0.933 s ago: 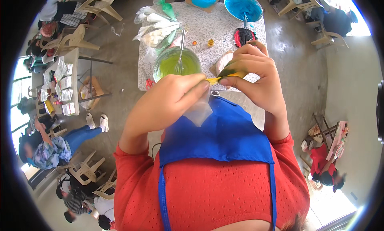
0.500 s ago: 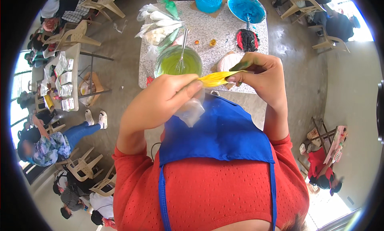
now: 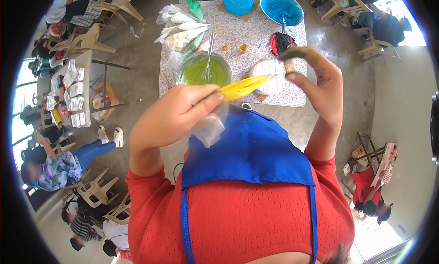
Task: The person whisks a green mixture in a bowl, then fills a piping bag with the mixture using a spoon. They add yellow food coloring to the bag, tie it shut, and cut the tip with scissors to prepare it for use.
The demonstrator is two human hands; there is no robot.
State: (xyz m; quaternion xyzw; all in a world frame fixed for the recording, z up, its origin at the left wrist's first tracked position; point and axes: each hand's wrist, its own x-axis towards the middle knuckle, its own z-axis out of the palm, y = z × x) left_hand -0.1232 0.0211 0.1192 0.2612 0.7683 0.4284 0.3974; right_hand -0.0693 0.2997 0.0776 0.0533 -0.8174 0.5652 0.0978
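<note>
A clear piping bag of yellow icing (image 3: 244, 88) is pinched in my left hand (image 3: 180, 110), its tapered tip pointing right and its loose plastic end hanging in front of my apron. My right hand (image 3: 320, 83) is apart from the tip, thumb and fingers spread, with dark green stains on the fingers. Behind the bag tip sits a round cake with white icing (image 3: 270, 76) on a brown board, partly covered by the bag. To its left stands a bowl of yellow-green icing (image 3: 194, 74) with a wire whisk (image 3: 209, 58) leaning in it.
Several filled piping bags (image 3: 183, 33) lie at the table's left. Farther back are a blue cake (image 3: 238, 1), a bowl of blue icing (image 3: 281, 10) and a red-and-black cake (image 3: 281, 43). Small colour bottles (image 3: 243, 48) stand mid-table. Side tables, chairs and people surround the table (image 3: 233, 33).
My right hand has let go of the bag's tip, opened and moved right. My left hand has shifted slightly left with the bag, whose tip now tilts up more.
</note>
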